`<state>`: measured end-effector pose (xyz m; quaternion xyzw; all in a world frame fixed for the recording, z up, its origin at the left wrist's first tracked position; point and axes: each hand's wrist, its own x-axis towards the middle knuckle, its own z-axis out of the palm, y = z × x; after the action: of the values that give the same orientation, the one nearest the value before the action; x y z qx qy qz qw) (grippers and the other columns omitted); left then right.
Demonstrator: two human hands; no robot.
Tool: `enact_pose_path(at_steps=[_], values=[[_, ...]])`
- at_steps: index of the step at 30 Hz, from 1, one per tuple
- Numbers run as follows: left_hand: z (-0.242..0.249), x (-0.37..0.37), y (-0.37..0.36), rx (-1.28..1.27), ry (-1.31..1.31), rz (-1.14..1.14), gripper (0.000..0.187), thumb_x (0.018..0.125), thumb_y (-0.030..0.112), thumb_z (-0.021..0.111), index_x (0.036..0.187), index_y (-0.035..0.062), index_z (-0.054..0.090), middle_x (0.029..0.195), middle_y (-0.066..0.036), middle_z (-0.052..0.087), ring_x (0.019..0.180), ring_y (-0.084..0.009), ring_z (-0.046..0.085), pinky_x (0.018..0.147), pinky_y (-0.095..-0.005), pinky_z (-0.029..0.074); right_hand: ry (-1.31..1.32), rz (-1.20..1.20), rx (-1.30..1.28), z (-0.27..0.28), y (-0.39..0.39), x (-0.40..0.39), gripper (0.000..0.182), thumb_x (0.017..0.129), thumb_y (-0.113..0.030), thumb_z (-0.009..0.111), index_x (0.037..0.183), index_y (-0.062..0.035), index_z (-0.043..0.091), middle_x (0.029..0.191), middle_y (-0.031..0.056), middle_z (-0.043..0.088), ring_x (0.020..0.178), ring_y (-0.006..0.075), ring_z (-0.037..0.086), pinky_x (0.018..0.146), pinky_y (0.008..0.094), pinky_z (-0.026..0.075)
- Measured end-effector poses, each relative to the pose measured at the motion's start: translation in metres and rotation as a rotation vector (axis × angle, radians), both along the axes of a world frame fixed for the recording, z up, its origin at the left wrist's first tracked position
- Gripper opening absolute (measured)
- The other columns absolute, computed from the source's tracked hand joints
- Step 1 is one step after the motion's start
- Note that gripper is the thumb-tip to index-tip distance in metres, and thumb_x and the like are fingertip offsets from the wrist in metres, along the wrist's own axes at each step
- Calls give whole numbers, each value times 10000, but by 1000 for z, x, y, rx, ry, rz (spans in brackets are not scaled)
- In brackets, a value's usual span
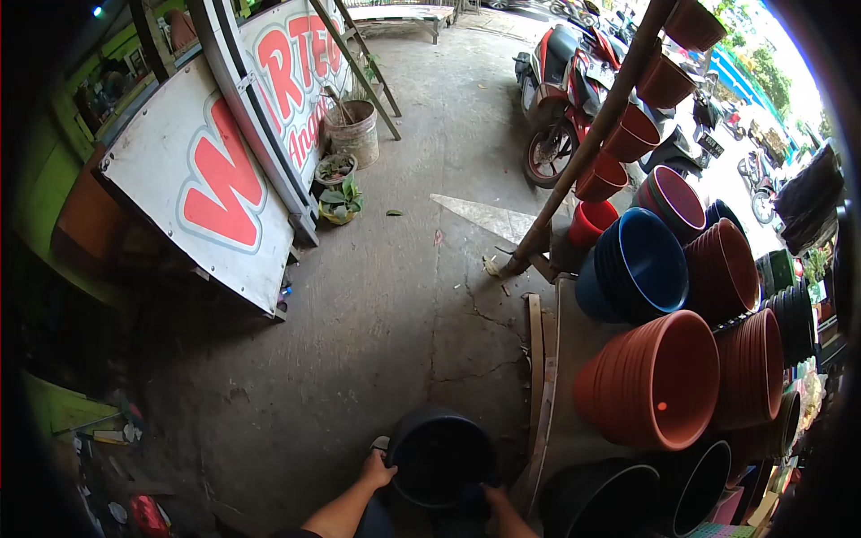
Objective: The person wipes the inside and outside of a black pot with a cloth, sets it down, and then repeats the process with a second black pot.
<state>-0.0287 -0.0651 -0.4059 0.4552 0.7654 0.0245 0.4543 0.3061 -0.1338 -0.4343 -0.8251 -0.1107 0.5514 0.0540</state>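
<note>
A round black plastic pot (439, 426) is between my hands at the bottom of the head view, its dark opening facing me. My left hand (378, 468) grips the left side of its rim, fingers closed on the edge. On the lower right, my right hand (495, 498) is closed at the rim in shadow; its fingers are partly hidden. To the right, nearest my right hand, large black pots (605, 502) lie on their sides on a low platform. Above them is a stack of terracotta-coloured pots (596, 390), also tipped over.
A wooden platform edge (536, 359) runs along my right. Blue pots (596, 278) and a slanted pole (587, 134) with small pots stand farther ahead. A sign board (134, 152) borders the left, near a bucket (352, 134) and potted plants (341, 199). Motorcycles (556, 125) are parked beyond.
</note>
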Motion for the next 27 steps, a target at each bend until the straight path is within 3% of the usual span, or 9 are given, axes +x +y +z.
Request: enact_pose_path(at_steps=[2,5,11,14,17,20,27], values=[[6,3,4,-62,-34,4,589,700,269,809,1131,8,505,1097,-194,617,1061,-351,604,911,-412,478,-78,37,26,-6,-1,-3,982,702,-353,821,1452,3,297,1428,224,431,1243,357,510,1030,430,439],[-1,4,0,-44,-35,8,619,701,288,810,1161,8,505,1113,-191,621,1072,-336,607,920,-406,479,13,-33,33,-23,-5,9,1022,689,-354,829,1466,0,266,1427,228,431,1240,352,515,1011,440,457],[0,0,-4,-97,-29,32,648,692,278,821,1195,1,521,1136,-188,622,1085,-327,608,932,-403,477,67,56,7,19,16,18,987,704,-305,822,1454,16,267,1411,222,448,1227,334,527,996,434,467],[10,3,-2,-85,-48,51,624,691,269,822,1173,-3,533,1142,-193,622,1090,-330,606,933,-403,477,-15,62,131,-53,-12,25,969,708,-291,819,1443,29,275,1411,214,449,1232,324,524,1024,416,441],[12,8,-3,-71,-15,29,634,708,258,809,1199,-10,510,1163,-203,612,1106,-339,596,944,-411,470,-68,-20,148,-19,-4,11,974,695,-277,816,1453,27,285,1433,221,432,1318,327,440,1093,400,362],[2,9,-9,-16,8,-22,654,723,237,795,1233,-20,475,1198,-217,593,1134,-353,579,962,-422,458,-63,-28,169,-1,0,5,988,685,-284,820,1448,41,282,1440,231,419,1333,340,422,1098,401,357],[41,17,-8,-46,-11,72,715,741,212,766,1313,-32,413,1263,-229,562,1176,-364,554,1000,-424,437,-83,73,194,1,-13,12,981,668,-283,831,1429,55,310,1419,243,433,1321,341,432,1099,398,354]])
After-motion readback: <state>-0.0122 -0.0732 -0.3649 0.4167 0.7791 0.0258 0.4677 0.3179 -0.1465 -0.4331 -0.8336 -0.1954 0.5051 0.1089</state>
